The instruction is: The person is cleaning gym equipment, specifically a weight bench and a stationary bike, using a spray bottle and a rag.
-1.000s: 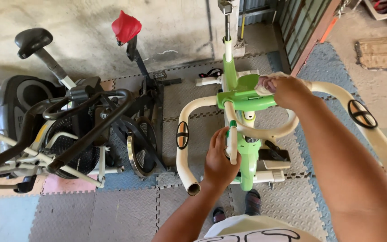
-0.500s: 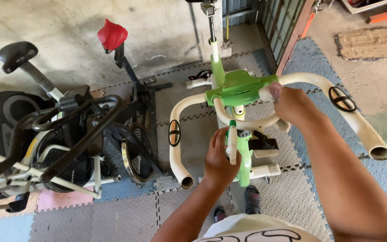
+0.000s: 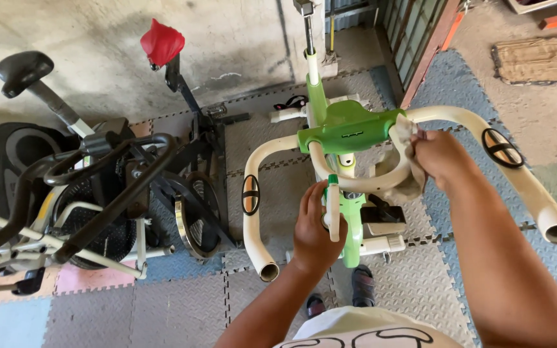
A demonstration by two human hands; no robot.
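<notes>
Green-and-cream exercise bike [image 3: 349,129] stands on grey foam floor mats [image 3: 182,303], centre of view. Right hand [image 3: 439,158] has fingers closed on a beige rag [image 3: 407,138], pressed to the cream handlebar [image 3: 459,119] just right of the green console. Half a second ago the rag sat higher, at the console's end; it has slid down and now drapes over the inner loop bar, so the wiping has shifted there. Left hand [image 3: 314,222] still wraps the cream post [image 3: 334,206] below. Black exercise bike [image 3: 98,187] stands left, red-wrapped saddle [image 3: 161,40] behind.
</notes>
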